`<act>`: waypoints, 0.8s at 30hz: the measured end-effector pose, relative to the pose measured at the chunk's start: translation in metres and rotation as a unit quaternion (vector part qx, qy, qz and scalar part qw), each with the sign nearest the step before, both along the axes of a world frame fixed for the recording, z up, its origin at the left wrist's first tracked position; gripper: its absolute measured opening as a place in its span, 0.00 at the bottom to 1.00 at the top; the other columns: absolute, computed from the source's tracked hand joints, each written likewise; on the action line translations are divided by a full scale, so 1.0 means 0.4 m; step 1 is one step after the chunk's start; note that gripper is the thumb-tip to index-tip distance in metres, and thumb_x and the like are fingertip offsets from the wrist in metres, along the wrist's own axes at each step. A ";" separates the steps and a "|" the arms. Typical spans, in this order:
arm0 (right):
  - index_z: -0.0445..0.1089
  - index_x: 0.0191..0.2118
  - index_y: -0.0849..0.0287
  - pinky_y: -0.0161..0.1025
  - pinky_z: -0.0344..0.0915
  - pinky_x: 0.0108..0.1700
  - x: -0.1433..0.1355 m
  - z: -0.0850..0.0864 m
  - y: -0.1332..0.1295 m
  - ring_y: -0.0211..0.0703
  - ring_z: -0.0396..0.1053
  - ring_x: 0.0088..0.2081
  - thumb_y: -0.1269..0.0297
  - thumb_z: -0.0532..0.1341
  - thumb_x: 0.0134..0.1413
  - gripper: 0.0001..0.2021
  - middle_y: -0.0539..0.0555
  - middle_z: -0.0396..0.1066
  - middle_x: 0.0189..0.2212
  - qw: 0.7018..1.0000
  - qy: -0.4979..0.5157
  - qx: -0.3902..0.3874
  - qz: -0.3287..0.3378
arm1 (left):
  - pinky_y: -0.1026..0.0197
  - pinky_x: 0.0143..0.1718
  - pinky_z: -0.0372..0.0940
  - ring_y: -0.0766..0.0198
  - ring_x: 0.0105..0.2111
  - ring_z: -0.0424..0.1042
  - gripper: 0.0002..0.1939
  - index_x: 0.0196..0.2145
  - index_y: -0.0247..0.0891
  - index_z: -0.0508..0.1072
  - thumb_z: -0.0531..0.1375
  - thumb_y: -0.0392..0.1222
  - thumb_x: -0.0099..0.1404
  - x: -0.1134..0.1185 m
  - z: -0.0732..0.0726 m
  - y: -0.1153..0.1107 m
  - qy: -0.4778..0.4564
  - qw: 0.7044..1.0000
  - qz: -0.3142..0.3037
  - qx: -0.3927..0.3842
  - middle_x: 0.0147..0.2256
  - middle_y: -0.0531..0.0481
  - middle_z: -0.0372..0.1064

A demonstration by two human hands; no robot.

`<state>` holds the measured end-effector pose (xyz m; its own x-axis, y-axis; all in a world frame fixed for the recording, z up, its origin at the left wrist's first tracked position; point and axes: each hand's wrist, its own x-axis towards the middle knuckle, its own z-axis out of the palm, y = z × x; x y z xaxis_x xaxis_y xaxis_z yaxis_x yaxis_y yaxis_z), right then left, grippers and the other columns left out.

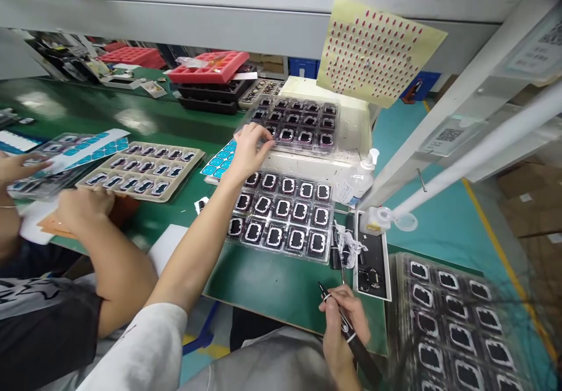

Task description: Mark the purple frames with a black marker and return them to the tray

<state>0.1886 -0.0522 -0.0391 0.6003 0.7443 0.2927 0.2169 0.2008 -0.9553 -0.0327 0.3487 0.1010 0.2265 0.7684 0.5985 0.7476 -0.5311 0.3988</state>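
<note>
My left hand (252,148) reaches forward to the near left corner of the far clear plastic tray (302,150). Its fingers are curled together, and anything between the fingertips is too small or hidden to make out. Below it lies a nearer clear tray (281,249), filled with rows of dark square parts with white frames. My right hand (345,326) grips a black pen-shaped tool (346,328) near the table's front edge, tip pointing up and left. A thin metal tip also shows above these fingers. Partly behind my left forearm is a sheet of blue stickers (219,161).
A co-worker's hands (85,209) are at the left, beside a beige tray (175,189) of parts. A pump bottle (362,174), a small white bottle (375,220) and a white-edged black box (373,262) stand right. Stacked trays (456,321) fill the lower right. A metal beam (175,19) crosses overhead.
</note>
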 end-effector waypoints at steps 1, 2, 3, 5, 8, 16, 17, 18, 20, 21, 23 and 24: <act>0.79 0.39 0.48 0.47 0.79 0.33 0.000 -0.001 -0.001 0.50 0.81 0.33 0.60 0.72 0.62 0.03 0.47 0.78 0.30 1.000 0.001 -0.005 0.000 | 0.40 0.64 0.67 0.43 0.56 0.77 0.03 0.44 0.43 0.78 0.65 0.42 0.76 -0.001 0.003 0.005 -0.007 1.000 -0.004 0.005 0.50 0.41 0.81; 0.79 0.39 0.48 0.47 0.79 0.33 0.000 -0.003 -0.003 0.50 0.81 0.33 0.60 0.72 0.61 0.03 0.48 0.78 0.30 1.000 0.002 -0.009 0.000 | 0.40 0.63 0.67 0.44 0.55 0.77 0.03 0.44 0.43 0.78 0.65 0.42 0.76 -0.002 0.008 0.011 -0.014 1.000 -0.009 0.013 0.49 0.42 0.81; 0.79 0.39 0.48 0.47 0.79 0.33 0.000 -0.004 -0.004 0.50 0.81 0.33 0.59 0.73 0.61 0.04 0.48 0.78 0.31 1.000 0.003 -0.012 0.001 | 0.41 0.63 0.68 0.45 0.54 0.77 0.03 0.44 0.43 0.78 0.64 0.42 0.76 -0.004 0.015 0.016 -0.021 0.999 -0.015 0.024 0.49 0.43 0.81; 0.79 0.39 0.48 0.47 0.79 0.32 0.000 -0.005 -0.006 0.48 0.80 0.32 0.59 0.73 0.61 0.04 0.48 0.79 0.33 1.000 0.007 -0.018 -0.002 | 0.42 0.63 0.68 0.46 0.54 0.77 0.04 0.46 0.43 0.78 0.64 0.43 0.77 -0.008 0.035 0.024 -0.032 0.998 -0.029 0.052 0.48 0.44 0.80; 0.80 0.40 0.48 0.46 0.80 0.31 0.000 -0.006 -0.008 0.48 0.81 0.32 0.58 0.74 0.61 0.05 0.49 0.80 0.34 1.000 0.008 -0.021 -0.009 | 0.43 0.62 0.69 0.46 0.53 0.77 0.06 0.47 0.43 0.79 0.63 0.44 0.78 -0.009 0.070 0.031 -0.034 0.995 -0.049 0.085 0.48 0.44 0.79; 0.82 0.40 0.49 0.49 0.82 0.32 0.001 0.013 -0.006 0.53 0.83 0.36 0.59 0.74 0.60 0.05 0.51 0.83 0.35 1.000 0.000 -0.023 -0.015 | 0.40 0.66 0.67 0.43 0.57 0.77 0.08 0.49 0.43 0.80 0.62 0.46 0.80 -0.025 0.067 0.030 0.019 0.996 -0.064 0.064 0.50 0.42 0.79; 0.82 0.40 0.48 0.50 0.83 0.33 0.003 0.016 -0.007 0.54 0.84 0.36 0.59 0.74 0.60 0.04 0.51 0.83 0.35 1.000 -0.004 -0.027 -0.009 | 0.39 0.66 0.66 0.42 0.57 0.77 0.08 0.48 0.43 0.80 0.62 0.46 0.80 -0.028 0.054 0.028 0.027 0.996 -0.064 0.058 0.50 0.42 0.79; 0.83 0.41 0.48 0.50 0.83 0.34 0.004 0.019 -0.007 0.54 0.84 0.36 0.60 0.74 0.60 0.04 0.51 0.83 0.34 1.000 -0.008 -0.028 -0.002 | 0.38 0.66 0.66 0.42 0.57 0.77 0.07 0.48 0.43 0.80 0.62 0.45 0.79 -0.030 0.041 0.026 0.034 0.996 -0.065 0.052 0.49 0.42 0.79; 0.83 0.41 0.48 0.50 0.82 0.35 0.008 0.023 -0.006 0.54 0.84 0.36 0.62 0.74 0.60 0.04 0.51 0.82 0.32 0.999 -0.014 -0.027 0.013 | 0.39 0.64 0.68 0.43 0.55 0.77 0.07 0.47 0.44 0.80 0.62 0.44 0.78 -0.034 0.015 0.022 0.044 0.996 -0.069 0.040 0.48 0.43 0.79; 0.83 0.41 0.48 0.50 0.81 0.35 0.009 0.025 -0.006 0.54 0.84 0.36 0.62 0.73 0.60 0.04 0.50 0.82 0.31 0.999 -0.018 -0.024 0.017 | 0.39 0.63 0.68 0.44 0.54 0.77 0.07 0.47 0.44 0.81 0.61 0.43 0.77 -0.035 0.005 0.020 0.046 0.996 -0.071 0.037 0.47 0.43 0.79; 0.83 0.41 0.48 0.50 0.81 0.36 0.011 0.027 -0.005 0.55 0.84 0.37 0.63 0.73 0.60 0.04 0.50 0.82 0.30 0.999 -0.023 -0.021 0.020 | 0.40 0.61 0.69 0.45 0.53 0.77 0.09 0.47 0.44 0.81 0.61 0.43 0.76 -0.037 -0.007 0.019 0.047 0.996 -0.074 0.035 0.47 0.43 0.79; 0.83 0.41 0.48 0.50 0.82 0.36 0.011 0.027 -0.005 0.55 0.84 0.37 0.63 0.73 0.60 0.04 0.50 0.82 0.31 0.999 -0.024 -0.022 0.020 | 0.39 0.62 0.69 0.45 0.53 0.77 0.09 0.47 0.44 0.81 0.61 0.44 0.76 -0.038 -0.009 0.021 0.047 0.995 -0.075 0.036 0.47 0.43 0.78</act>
